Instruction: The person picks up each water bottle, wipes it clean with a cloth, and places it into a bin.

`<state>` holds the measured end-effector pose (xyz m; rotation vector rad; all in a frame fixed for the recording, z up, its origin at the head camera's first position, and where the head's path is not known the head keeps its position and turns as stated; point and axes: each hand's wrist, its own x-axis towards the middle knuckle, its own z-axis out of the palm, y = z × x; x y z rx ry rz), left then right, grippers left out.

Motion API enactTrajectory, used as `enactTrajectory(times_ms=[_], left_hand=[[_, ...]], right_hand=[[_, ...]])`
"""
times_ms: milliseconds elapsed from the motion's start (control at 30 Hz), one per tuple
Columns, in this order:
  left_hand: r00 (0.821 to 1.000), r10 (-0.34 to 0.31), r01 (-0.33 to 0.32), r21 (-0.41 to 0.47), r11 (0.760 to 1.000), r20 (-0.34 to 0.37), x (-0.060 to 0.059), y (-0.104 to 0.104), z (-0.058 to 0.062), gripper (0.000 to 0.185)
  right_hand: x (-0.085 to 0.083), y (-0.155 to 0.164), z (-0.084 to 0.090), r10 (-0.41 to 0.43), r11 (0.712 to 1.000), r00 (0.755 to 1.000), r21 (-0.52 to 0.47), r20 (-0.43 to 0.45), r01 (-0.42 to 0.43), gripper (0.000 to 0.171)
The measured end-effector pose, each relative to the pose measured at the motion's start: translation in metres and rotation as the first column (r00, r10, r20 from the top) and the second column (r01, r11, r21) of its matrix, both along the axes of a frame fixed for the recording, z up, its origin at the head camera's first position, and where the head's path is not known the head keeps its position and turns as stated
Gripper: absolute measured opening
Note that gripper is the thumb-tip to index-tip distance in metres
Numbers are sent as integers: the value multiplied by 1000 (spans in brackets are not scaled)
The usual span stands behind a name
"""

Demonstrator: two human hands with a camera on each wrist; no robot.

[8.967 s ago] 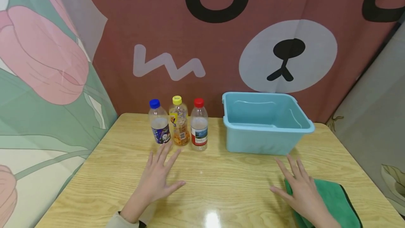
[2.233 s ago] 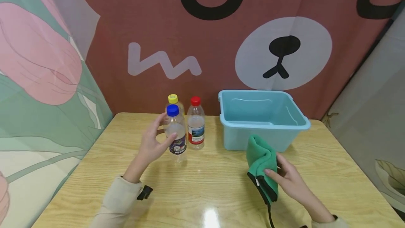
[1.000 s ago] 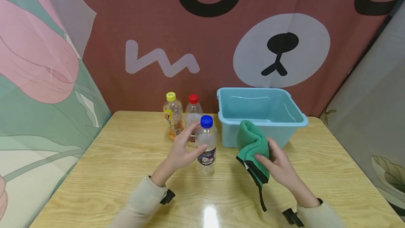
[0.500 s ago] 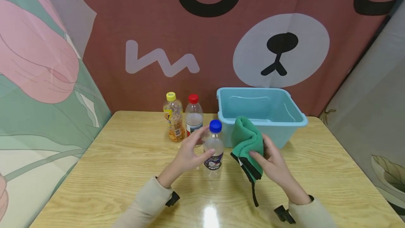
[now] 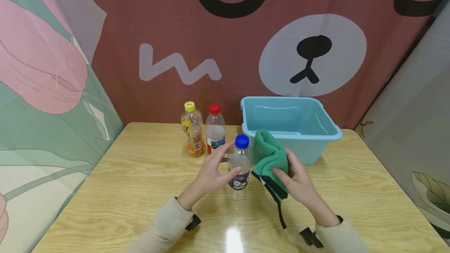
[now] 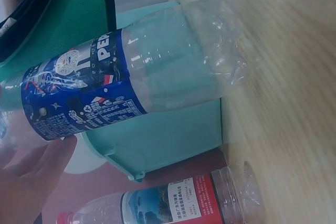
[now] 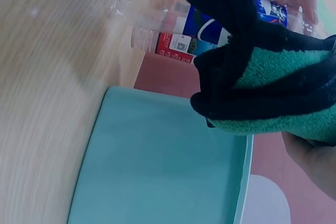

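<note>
Wooden table [image 5: 140,190]: left hand [image 5: 211,171] grips the bottle [image 5: 240,167] at centre. Right hand [image 5: 299,179], at 3 o'clock, clutches the cloth [image 5: 268,155].

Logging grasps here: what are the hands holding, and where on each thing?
Left hand grips the blue-capped bottle around its middle; right hand holds the bunched green cloth.

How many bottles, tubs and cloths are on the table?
Bottles: 3 – blue-cap bottle, yellow-cap bottle, red-cap bottle
Tubs: 1 – tub
Cloths: 1 – cloth
Total: 5
</note>
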<state>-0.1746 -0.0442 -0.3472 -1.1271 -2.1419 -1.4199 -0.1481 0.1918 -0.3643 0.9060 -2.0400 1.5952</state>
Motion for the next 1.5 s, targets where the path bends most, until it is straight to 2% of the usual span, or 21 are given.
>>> enactTrajectory(times_ms=[233, 433, 667, 1000, 1133, 1500], left_hand=[[1000, -3, 3, 0, 1000, 8, 0, 0, 1, 57], [1000, 8, -8, -12, 1000, 26, 0, 0, 0, 57], [1000, 4, -4, -15, 1000, 30, 0, 0, 0, 57], [998, 13, -12, -29, 1000, 54, 0, 0, 1, 57], [999, 8, -7, -22, 1000, 51, 0, 0, 1, 57], [997, 3, -1, -15, 1000, 80, 1, 0, -1, 57]], right_hand=[[-1, -3, -3, -16, 998, 1000, 55, 7, 15, 55], [-1, -3, -3, -41, 989, 999, 141, 17, 38, 61], [0, -2, -3, -83, 962, 996, 258, -19, 85, 63], [-2, -7, -6, -158, 917, 987, 374, 27, 137, 60], [-3, -10, -10, -166, 911, 985, 390, 51, 133, 61], [-8, -12, -22, -159, 930, 973, 357, 167, 90, 64]])
